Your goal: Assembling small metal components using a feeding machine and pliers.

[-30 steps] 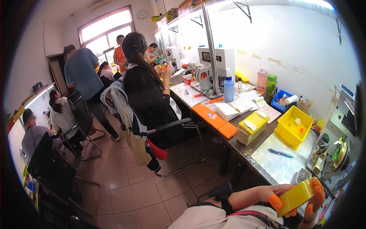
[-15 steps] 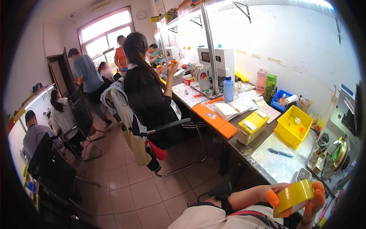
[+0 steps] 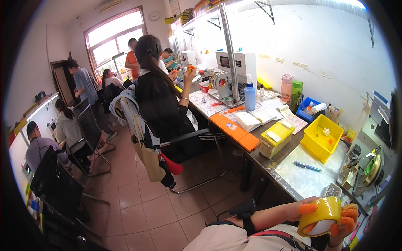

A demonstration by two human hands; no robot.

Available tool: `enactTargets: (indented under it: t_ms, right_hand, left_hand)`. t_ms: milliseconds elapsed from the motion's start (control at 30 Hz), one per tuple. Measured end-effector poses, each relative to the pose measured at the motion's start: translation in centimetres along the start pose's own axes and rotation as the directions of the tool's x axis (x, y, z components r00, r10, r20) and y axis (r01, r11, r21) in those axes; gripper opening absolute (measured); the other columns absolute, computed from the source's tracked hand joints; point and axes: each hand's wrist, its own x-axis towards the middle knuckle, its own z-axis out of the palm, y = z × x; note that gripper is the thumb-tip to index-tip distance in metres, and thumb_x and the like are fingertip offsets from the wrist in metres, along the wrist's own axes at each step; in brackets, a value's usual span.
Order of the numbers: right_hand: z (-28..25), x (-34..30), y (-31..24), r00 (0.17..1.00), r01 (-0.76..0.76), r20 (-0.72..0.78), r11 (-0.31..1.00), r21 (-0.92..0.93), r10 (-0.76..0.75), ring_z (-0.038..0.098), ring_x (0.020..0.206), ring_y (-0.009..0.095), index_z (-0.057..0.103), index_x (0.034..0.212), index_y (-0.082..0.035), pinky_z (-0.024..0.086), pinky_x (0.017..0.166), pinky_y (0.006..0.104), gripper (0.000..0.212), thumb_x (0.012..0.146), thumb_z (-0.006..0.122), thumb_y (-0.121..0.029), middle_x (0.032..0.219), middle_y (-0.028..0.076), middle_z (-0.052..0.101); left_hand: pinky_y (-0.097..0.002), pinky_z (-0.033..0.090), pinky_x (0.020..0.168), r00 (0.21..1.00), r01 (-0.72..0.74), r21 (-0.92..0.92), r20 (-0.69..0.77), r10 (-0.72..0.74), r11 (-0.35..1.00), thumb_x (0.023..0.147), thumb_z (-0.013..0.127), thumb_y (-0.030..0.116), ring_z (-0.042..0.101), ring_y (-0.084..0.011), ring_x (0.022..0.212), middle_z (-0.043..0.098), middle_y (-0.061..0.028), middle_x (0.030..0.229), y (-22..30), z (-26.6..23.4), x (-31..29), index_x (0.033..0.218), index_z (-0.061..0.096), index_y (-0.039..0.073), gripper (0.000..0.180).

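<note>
- Tipped round since a moment ago, the yellow tape roll [image 3: 325,208] now shows more of its pale core [image 3: 323,227].
- Left hand [image 3: 302,206] is clamped on the roll's left side, an orange finger cot [image 3: 307,208] against the yellow.
- Right hand [image 3: 346,219] grips the opposite side.
- Roll's held near the dish [image 3: 325,191] of small metal parts; a blue pen [image 3: 307,166] lies beyond.

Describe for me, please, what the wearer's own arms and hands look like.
Both the left hand and the right hand wear bright orange finger covers. The left forearm is bare below a dark band, perhaps a sleeve cuff. A thin dark wristband circles the right wrist. No cables or markings can be made out on either.
</note>
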Motion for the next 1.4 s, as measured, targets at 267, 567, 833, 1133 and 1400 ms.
enactTargets:
  t_ms: [267, 567, 833, 1133, 1400]
  right_hand:
    - [0.0, 0.3, -0.2, 0.999, -0.038, -0.015, 0.999, 0.025, 0.038, 0.034, 0.072, 0.020, 0.038, 0.078, -0.014, 0.029, 0.066, 0.0342, 0.031, 0.075, 0.062, -0.034, 0.077, 0.004, 0.035]
    - [-0.4, 0.4, -1.3, 0.982, -0.115, -0.135, 0.987, 0.111, 0.130, 0.036, 0.064, 0.019, 0.037, 0.073, -0.015, 0.029, 0.058, 0.0333, 0.033, 0.069, 0.068, -0.027, 0.072, 0.004, 0.037]
    - [1.0, 3.3, 1.4, 0.744, -0.596, 0.401, 0.260, 0.759, 0.535, 0.034, 0.123, 0.026, 0.033, 0.130, 0.000, 0.028, 0.099, 0.0381, 0.090, 0.063, 0.073, -0.044, 0.131, 0.016, 0.036]
    - [-2.7, 0.1, 2.8, 0.938, -0.338, 0.148, 0.734, 0.589, 0.314, 0.038, 0.120, 0.029, 0.039, 0.127, -0.008, 0.031, 0.097, 0.0365, 0.066, 0.071, 0.070, -0.023, 0.129, 0.016, 0.038]
    - [-4.2, -0.9, 2.4, 0.941, -0.337, 0.092, 0.888, 0.313, 0.324, 0.043, 0.114, 0.034, 0.051, 0.117, -0.005, 0.033, 0.096, 0.0414, 0.053, 0.070, 0.069, -0.022, 0.122, 0.019, 0.045]
  left_hand:
    - [-0.0215, 0.045, 0.040, 0.998, 0.043, 0.040, -0.037, -0.042, 0.998, 0.082, 0.051, 0.045, 0.057, -0.0155, 0.043, 0.059, -0.0100, 0.060, -0.5, 0.5, 0.4, 0.107, 0.046, -0.004, 0.055]
    - [-0.0232, 0.046, 0.042, 0.974, 0.167, -0.058, -0.144, -0.174, 0.984, 0.077, 0.054, 0.052, 0.059, -0.0166, 0.048, 0.059, -0.0100, 0.061, -2.8, -0.6, 0.7, 0.111, 0.046, -0.006, 0.068]
    - [-0.0388, 0.043, 0.080, 0.961, 0.270, 0.529, -0.203, -0.189, 0.805, 0.074, 0.069, 0.019, 0.057, -0.0255, 0.088, 0.059, -0.0129, 0.096, 1.2, -0.1, 1.2, 0.098, 0.057, -0.001, 0.034]
    - [-0.0399, 0.038, 0.089, 0.991, 0.040, 0.860, 0.032, -0.132, 0.509, 0.073, 0.068, 0.022, 0.057, -0.0240, 0.095, 0.060, -0.0073, 0.099, -1.2, -0.9, 4.8, 0.097, 0.061, 0.009, 0.028]
    - [-0.0372, 0.038, 0.087, 0.980, 0.114, 0.992, -0.123, -0.154, -0.061, 0.065, 0.074, 0.024, 0.061, -0.0201, 0.084, 0.063, -0.0020, 0.088, -1.5, -0.3, 4.5, 0.091, 0.062, 0.011, 0.032]
